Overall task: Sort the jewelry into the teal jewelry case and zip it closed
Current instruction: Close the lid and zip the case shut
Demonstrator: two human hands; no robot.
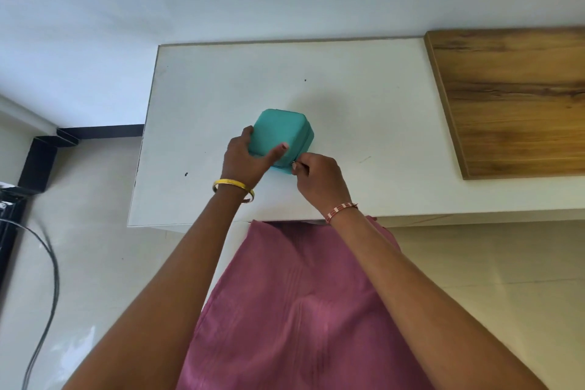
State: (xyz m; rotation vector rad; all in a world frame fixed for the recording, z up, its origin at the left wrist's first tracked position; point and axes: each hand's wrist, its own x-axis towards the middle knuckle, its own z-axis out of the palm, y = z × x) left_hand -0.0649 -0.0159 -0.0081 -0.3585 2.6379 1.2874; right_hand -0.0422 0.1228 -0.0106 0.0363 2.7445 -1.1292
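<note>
The teal jewelry case [281, 130] sits with its lid down on the white table [364, 111], near the middle. My left hand [247, 157] grips the case's near left side, thumb across the lid and fingers round the far left edge. My right hand [316, 176] pinches the small metal zipper pull [294, 164] at the case's near right corner. No loose jewelry shows on the table; the case's inside is hidden.
A wooden board [512, 98] lies on the table's right part. Left of the table, a black frame [41, 161] and dark cables [47, 263] stand on the pale floor. Pink cloth [291, 310] covers my lap below the table's front edge.
</note>
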